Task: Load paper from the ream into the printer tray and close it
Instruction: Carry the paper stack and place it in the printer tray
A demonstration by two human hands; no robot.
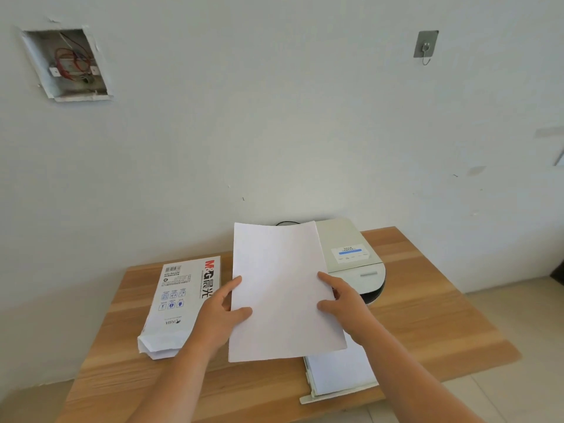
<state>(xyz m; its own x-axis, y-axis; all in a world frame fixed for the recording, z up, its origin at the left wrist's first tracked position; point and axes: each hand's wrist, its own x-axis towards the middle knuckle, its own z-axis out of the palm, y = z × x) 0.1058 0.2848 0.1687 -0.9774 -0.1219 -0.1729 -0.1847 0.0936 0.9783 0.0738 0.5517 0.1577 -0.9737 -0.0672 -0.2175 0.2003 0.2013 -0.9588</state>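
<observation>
A pale wall (274, 117) with one open electrical box (65, 65) and one hook (425, 47) backs one wooden surface (427, 315). On it sits one white printer (351, 254), its one tray (338, 377) pulled out toward the viewer with white sheets lying in it. One opened ream (180, 300) lies to the printer's left. A stack of paper (280, 288) is held above the surface, partly over the printer and tray; its sheets cannot be counted. The left hand (222, 312) pinches its left edge, thumb on top, fingers partly curled. The right hand (345, 303) grips the right edge the same way.
</observation>
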